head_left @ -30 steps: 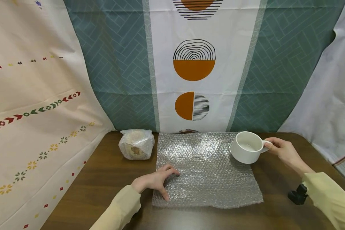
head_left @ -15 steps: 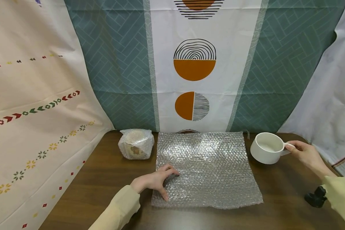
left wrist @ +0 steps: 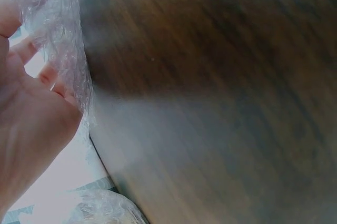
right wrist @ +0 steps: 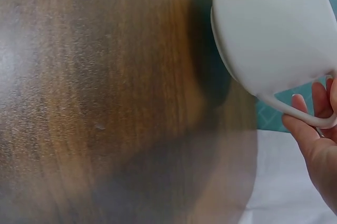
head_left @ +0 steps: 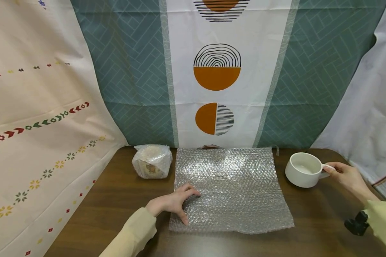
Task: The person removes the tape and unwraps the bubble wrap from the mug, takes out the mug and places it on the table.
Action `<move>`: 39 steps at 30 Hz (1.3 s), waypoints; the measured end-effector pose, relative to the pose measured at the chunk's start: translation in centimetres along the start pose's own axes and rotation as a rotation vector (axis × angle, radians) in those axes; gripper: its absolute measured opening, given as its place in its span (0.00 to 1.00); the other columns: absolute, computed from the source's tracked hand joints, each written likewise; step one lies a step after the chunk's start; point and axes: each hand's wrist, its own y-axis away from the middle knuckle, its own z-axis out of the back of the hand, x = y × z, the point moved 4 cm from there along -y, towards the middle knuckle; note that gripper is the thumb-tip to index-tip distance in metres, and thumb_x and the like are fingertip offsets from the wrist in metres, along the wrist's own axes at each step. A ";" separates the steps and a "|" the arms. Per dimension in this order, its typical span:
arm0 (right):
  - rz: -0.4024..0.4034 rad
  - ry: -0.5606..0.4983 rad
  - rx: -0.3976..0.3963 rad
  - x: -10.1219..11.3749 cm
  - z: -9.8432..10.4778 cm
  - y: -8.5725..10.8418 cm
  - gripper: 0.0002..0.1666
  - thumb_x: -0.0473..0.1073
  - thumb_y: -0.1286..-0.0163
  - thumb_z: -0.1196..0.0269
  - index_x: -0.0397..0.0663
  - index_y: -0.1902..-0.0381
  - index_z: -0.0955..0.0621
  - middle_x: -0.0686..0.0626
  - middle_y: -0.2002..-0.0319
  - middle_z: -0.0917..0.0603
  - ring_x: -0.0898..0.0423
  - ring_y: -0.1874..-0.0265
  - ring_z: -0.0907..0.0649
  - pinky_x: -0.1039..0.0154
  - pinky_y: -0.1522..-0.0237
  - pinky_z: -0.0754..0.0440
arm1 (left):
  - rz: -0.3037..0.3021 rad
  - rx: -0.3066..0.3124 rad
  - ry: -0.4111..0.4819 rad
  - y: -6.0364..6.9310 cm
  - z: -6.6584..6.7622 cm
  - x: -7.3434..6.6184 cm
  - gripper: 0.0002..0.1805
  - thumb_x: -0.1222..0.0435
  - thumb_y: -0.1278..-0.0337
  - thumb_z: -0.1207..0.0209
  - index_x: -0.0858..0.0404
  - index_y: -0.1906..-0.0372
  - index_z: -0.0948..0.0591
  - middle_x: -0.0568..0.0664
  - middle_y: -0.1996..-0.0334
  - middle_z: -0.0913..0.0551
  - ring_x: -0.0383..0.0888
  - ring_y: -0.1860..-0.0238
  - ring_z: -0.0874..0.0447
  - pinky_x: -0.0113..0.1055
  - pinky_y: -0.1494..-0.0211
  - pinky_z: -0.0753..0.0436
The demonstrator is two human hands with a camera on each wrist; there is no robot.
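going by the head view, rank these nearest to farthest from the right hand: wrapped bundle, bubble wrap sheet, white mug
Nearest to the right hand first:
1. white mug, on the right, its handle pinched in that hand
2. bubble wrap sheet, mid-table, left of the mug
3. wrapped bundle, at the table's left, beyond the sheet

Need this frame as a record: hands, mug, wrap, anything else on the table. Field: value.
left_hand: touching left part of bubble wrap
right_hand: holding mug by handle
mug: white, mouth up, right of wrap; table contact unclear
bubble wrap: spread flat on table
other: bubble-wrapped bundle, left of sheet, contents partly obscured
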 end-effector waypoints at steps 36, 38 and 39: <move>-0.046 -0.226 0.175 -1.0 -1.6 -0.4 0.19 0.46 0.31 0.48 0.30 0.58 0.27 0.62 0.67 0.25 0.65 0.71 0.27 0.67 0.73 0.25 | 0.022 -0.005 -0.022 0.1 -0.2 0.0 0.49 0.56 0.77 0.26 0.52 0.38 0.36 0.48 0.41 0.45 0.49 0.38 0.50 0.43 0.45 0.34; -0.047 -0.239 0.182 -1.1 -1.7 -0.3 0.20 0.46 0.30 0.48 0.29 0.57 0.28 0.62 0.66 0.26 0.66 0.70 0.27 0.68 0.72 0.25 | 0.026 -0.001 -0.020 0.1 -0.1 0.0 0.49 0.56 0.77 0.26 0.52 0.38 0.36 0.47 0.41 0.46 0.49 0.38 0.50 0.43 0.45 0.34; -0.048 -0.246 0.184 -1.2 -1.7 -0.3 0.21 0.46 0.30 0.48 0.28 0.57 0.29 0.63 0.66 0.26 0.67 0.70 0.27 0.68 0.72 0.25 | 0.023 0.002 -0.018 0.1 -0.1 0.0 0.49 0.57 0.77 0.26 0.52 0.38 0.36 0.47 0.41 0.46 0.49 0.38 0.50 0.43 0.45 0.34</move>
